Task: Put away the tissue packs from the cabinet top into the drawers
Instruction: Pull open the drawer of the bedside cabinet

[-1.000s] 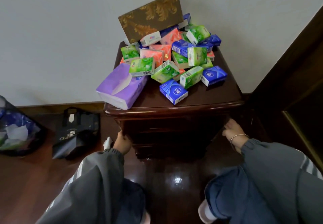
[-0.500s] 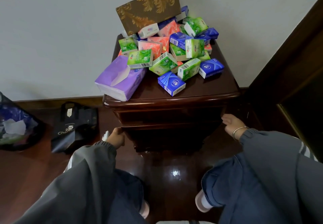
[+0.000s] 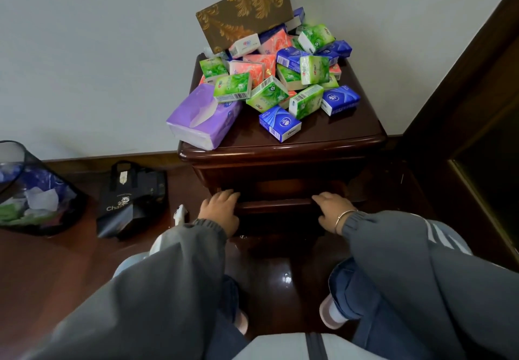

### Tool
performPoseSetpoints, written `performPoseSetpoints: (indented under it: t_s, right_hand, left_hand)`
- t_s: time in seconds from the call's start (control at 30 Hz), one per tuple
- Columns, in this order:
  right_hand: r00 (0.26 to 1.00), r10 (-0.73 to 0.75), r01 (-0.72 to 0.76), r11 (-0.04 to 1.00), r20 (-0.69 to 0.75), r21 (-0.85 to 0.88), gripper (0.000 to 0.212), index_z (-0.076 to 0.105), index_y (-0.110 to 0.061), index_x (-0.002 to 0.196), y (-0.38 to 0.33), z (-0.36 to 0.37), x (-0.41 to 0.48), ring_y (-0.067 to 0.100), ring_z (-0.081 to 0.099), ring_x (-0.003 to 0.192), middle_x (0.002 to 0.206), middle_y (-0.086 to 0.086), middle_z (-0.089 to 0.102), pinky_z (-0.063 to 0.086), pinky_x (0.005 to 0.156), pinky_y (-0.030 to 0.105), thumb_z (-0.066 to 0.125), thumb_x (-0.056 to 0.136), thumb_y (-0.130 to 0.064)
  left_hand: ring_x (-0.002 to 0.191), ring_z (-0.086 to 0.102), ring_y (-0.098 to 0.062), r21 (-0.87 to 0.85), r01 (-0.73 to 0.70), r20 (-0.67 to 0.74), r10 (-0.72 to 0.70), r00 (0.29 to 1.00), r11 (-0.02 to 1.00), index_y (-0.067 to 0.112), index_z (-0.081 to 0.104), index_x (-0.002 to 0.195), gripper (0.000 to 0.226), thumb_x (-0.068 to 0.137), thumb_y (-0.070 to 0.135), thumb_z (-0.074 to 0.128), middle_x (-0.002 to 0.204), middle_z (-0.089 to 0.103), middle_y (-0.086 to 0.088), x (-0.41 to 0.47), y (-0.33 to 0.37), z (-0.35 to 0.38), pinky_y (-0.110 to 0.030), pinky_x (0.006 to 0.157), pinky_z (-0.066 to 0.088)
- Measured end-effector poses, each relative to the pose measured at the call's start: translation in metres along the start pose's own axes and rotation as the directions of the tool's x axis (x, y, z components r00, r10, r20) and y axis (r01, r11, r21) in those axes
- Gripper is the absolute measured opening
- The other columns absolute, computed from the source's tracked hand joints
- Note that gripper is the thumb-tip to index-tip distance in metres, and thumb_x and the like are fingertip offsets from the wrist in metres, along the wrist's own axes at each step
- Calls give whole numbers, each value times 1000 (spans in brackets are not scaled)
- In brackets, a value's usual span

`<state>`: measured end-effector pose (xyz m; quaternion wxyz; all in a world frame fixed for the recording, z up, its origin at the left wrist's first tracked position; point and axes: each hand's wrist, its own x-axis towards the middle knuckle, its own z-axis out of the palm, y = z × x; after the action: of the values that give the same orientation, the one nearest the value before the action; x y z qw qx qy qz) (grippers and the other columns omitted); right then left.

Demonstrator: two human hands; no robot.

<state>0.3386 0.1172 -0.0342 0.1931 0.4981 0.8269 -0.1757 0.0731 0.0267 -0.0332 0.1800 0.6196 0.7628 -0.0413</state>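
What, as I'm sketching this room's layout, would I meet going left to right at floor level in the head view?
Mesh wastebasket → black bag → left hand → drawer front → right hand → dark wooden panel at the right edge.

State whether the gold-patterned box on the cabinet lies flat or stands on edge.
On edge, tilted: the gold-patterned box rises above the tissue packs.
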Motion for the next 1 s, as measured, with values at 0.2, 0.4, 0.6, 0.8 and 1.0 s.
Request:
performPoseSetpoints:
  t_s: [0.2,0.4,0.6,0.8,1.0]
  right_hand:
    - [1000,3,-3,1000,24,-19,61,32,-22,143,0,-2,-4,27,39,128,142,4,36,40,103,36,52,85,-18]
    - [975,-97,102,995,201,-18,43,52,-29,130,6,0,-35,24,48,125,139,0,50,43,102,34,50,87,-29]
    - [896,-172,201,979,409,-28,38,62,-30,121,1,18,-72,20,59,111,124,-4,63,49,97,35,50,84,-30]
    - [859,-186,212,977,477,-1,39,60,-32,122,-1,18,-80,20,57,110,124,-4,62,47,92,32,53,83,-31]
    - [859,-195,212,977,474,19,39,61,-31,122,0,19,-80,19,57,110,124,-4,61,47,92,33,52,84,-30]
  left_hand:
    - [131,40,-27,65,6,156,-16,988,998,32,34,143,59,87,37,52,143,41,-1,1,24,7,-45,112,26]
    - [119,53,-24,-110,31,397,16,918,993,26,54,127,45,88,48,54,133,53,-3,-21,15,8,-33,95,42]
    - [103,58,-17,-149,54,594,46,803,987,24,66,114,45,83,56,57,108,61,3,-55,9,28,-28,88,42]
    - [105,52,-15,-156,53,656,63,752,986,24,62,121,53,81,59,57,111,57,6,-60,12,30,-30,94,38]
    - [100,52,-14,-183,110,662,39,749,977,30,60,113,43,80,58,57,105,56,7,-59,11,29,-30,90,37]
